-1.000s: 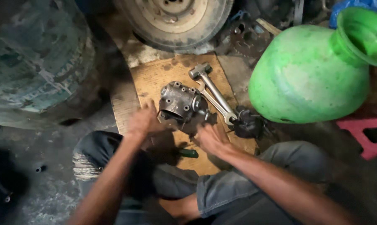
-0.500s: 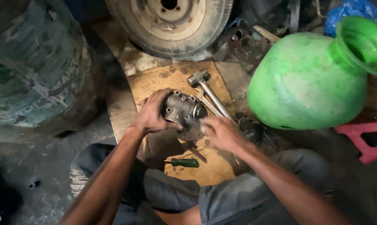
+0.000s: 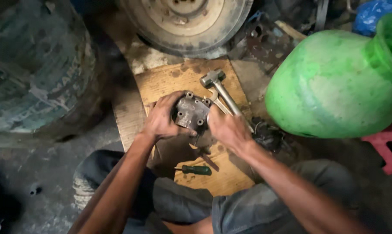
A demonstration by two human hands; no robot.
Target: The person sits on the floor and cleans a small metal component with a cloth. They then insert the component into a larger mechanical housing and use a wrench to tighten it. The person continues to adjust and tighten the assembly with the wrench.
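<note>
I grip the metal block (image 3: 191,113) with my left hand (image 3: 161,119) and right hand (image 3: 224,128), over the wooden board (image 3: 174,82). Next I must hold tight and turn it slowly.

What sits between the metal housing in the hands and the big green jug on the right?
In the head view, a hammer and a wrench lie on the wooden board between the metal housing and the green jug.
</note>
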